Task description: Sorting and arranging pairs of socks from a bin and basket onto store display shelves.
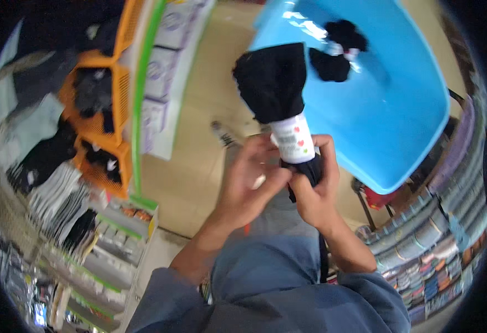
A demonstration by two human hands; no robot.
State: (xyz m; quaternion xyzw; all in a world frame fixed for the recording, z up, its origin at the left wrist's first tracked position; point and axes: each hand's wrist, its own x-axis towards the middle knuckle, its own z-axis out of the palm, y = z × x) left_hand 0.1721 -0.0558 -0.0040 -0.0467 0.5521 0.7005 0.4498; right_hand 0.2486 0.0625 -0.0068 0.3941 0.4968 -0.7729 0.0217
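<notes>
A bundle of black fabric (274,83), perhaps socks or stockings, stands out above both hands. A white paper band (292,139) with small hearts and a printed code wraps around its middle. My right hand (318,191) grips the narrow lower end of the bundle, thumb in front. My left hand (254,175) is at the bundle's left side, slightly blurred, with its fingertips by the band and the fabric; how firmly it holds is unclear. Two black fabric pieces with pale bands (331,64) lie in the large blue plastic tub (393,120) beyond.
Orange plastic baskets (120,100) holding dark goods stand at the left. Below them are stacked folded fabrics (58,195) and shelves with green edges (110,279). Rolled textiles (418,233) and small packed goods fill the right side. A shoe (225,135) is on the tiled floor (185,183).
</notes>
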